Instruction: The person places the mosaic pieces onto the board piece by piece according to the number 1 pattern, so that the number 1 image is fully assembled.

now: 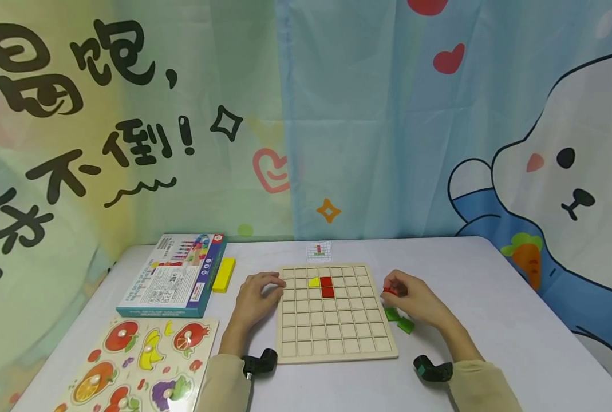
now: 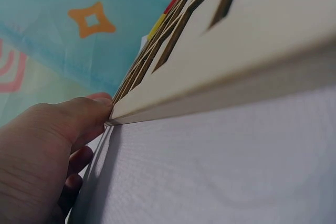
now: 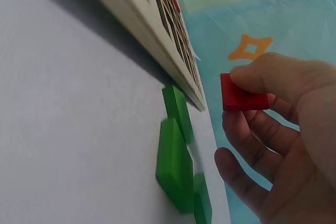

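Observation:
A wooden grid board (image 1: 336,320) lies on the table, with a yellow piece (image 1: 314,282) and two red squares (image 1: 327,287) in its upper cells. My left hand (image 1: 256,300) holds the board's left edge; in the left wrist view the thumb (image 2: 92,113) touches that edge and the other fingers are partly hidden. To the right of the board, my right hand (image 1: 414,294) pinches a red square tile (image 3: 239,95) between thumb and fingers, above the table. Green tiles (image 3: 176,163) lie below this hand, beside the board's right edge.
A small pattern card (image 1: 319,250) lies behind the board. At the left are a game box (image 1: 172,277), a yellow block (image 1: 224,274) and a fruit picture board (image 1: 141,363). A printed curtain (image 1: 367,143) hangs behind the table (image 1: 512,320).

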Tool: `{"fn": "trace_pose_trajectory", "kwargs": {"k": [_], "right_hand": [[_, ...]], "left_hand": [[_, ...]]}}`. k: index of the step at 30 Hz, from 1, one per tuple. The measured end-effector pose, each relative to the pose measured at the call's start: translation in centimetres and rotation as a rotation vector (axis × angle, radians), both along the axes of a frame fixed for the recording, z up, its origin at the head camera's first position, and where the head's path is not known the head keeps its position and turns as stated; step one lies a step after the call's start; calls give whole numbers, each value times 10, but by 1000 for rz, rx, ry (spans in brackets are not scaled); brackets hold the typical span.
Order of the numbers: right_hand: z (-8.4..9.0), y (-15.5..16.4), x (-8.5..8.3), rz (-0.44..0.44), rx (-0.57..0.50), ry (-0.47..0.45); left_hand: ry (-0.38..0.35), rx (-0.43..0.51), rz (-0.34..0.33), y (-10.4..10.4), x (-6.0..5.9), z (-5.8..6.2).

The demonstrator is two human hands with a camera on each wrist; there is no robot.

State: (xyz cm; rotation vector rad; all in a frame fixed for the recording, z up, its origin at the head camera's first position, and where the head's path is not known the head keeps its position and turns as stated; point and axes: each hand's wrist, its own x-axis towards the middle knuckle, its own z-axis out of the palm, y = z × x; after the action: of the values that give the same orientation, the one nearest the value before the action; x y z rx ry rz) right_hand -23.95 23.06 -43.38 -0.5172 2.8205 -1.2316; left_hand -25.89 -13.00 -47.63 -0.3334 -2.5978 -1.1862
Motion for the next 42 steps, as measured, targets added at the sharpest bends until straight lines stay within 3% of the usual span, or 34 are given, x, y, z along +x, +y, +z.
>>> {"fn": "trace_pose_trajectory", "kwargs": {"k": [24,42], "right_hand": [[-3,-29,-2,47,-22,-9],[-3,-51,-5,90,-72,-39]], "left_hand": [[21,-9,6,0,-3,-4],[-10,-1,11,-1,-1,-3]]}}
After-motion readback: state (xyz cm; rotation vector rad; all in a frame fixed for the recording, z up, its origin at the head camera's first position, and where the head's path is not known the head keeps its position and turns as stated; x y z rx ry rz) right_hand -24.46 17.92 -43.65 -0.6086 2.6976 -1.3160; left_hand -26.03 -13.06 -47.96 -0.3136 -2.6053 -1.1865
